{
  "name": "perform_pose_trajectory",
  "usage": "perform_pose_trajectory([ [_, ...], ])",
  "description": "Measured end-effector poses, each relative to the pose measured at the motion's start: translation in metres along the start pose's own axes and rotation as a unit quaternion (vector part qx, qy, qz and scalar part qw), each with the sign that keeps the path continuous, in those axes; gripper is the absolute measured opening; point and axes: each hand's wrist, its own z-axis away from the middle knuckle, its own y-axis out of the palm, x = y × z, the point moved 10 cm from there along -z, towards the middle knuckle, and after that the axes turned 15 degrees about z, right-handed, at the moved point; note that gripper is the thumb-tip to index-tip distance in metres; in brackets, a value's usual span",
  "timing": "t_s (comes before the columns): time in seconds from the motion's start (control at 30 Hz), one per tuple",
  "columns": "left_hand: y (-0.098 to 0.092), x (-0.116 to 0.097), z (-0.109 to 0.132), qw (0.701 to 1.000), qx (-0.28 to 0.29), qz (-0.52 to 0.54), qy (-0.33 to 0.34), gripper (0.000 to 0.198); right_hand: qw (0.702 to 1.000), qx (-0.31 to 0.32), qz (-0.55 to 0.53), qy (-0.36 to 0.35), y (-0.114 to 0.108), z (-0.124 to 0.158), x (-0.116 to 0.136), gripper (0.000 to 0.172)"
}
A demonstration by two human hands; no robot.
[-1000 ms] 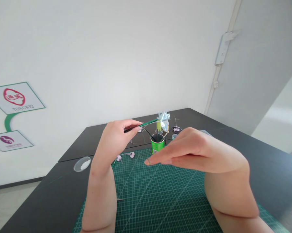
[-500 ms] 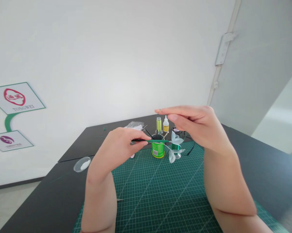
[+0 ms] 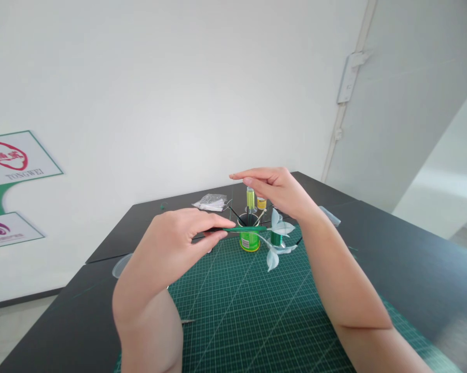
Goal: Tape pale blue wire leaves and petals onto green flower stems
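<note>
My left hand (image 3: 179, 228) pinches a thin stem wrapped in green thread (image 3: 249, 229), held level above the mat. Pale blue-white leaves or petals (image 3: 282, 228) fan out at the stem's right end, and a second pale sprig (image 3: 272, 259) droops below them. My right hand (image 3: 274, 184) is raised above and behind the stem, fingers stretched to the left and pressed together. A faint thread seems to run down from its fingertips towards the stem; its full path is too fine to make out. A green thread spool (image 3: 276, 239) stands behind the leaves.
A green can (image 3: 250, 242) holding tools stands at the back of the green cutting mat (image 3: 237, 311). Behind it are a yellow-green spool (image 3: 250, 198), a yellow-labelled bottle (image 3: 261, 203) and a clear plastic bag (image 3: 211, 202). A clear dish (image 3: 120, 265) lies left, partly hidden by my arm.
My right hand has moved left, closer above the stem. My left hand still pinches the stem and has shifted slightly left in view. The camera view has turned a little.
</note>
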Motion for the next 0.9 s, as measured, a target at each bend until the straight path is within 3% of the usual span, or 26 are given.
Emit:
perform_pose_trajectory([
  [0.23, 0.000, 0.024, -0.002, 0.998, 0.037, -0.046, -0.026, 0.019, 0.999, 0.007, -0.031, -0.001, -0.011, 0.007, 0.005, 0.040],
  [0.43, -0.007, 0.024, 0.008, 0.992, 0.095, 0.077, -0.021, 0.017, 0.996, -0.040, -0.033, 0.071, -0.022, 0.007, -0.015, 0.028],
  [0.5, -0.020, 0.024, 0.010, 0.989, 0.065, 0.128, -0.026, 0.015, 0.994, -0.038, -0.007, 0.100, -0.022, 0.007, -0.022, 0.024],
  [0.67, -0.069, 0.037, 0.017, 0.976, -0.165, 0.127, -0.071, 0.009, 0.995, -0.008, 0.026, 0.101, -0.016, 0.009, -0.019, 0.029],
  [0.73, -0.080, 0.042, 0.021, 0.963, -0.227, 0.111, -0.091, 0.013, 0.994, 0.011, 0.054, 0.096, -0.013, 0.010, -0.018, 0.031],
  [0.8, -0.082, 0.048, 0.021, 0.959, -0.242, 0.101, -0.110, 0.016, 0.993, 0.015, 0.083, 0.085, -0.014, 0.013, -0.016, 0.032],
  [0.9, -0.072, 0.060, 0.016, 0.964, -0.203, 0.104, -0.133, 0.018, 0.991, -0.007, 0.131, 0.040, -0.020, 0.020, -0.008, 0.029],
])
